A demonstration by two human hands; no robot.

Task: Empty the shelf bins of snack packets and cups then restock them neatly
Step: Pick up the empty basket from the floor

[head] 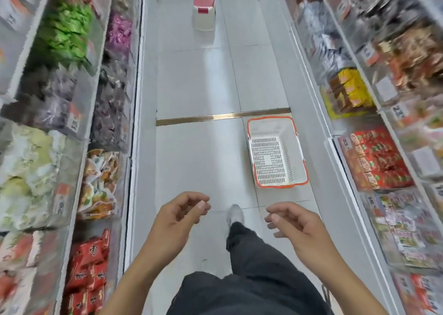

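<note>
Left hand (181, 212) and right hand (291, 221) hung apart, loosely curled, holding nothing; basket (275, 125) on the floor (199, 151) ahead.

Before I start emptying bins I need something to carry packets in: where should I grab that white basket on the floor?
Probably by the orange rim at the near short end, reaching down from above. The basket sits upright, open and empty; its handles seem folded down along the rim. Both hands are free.
</note>
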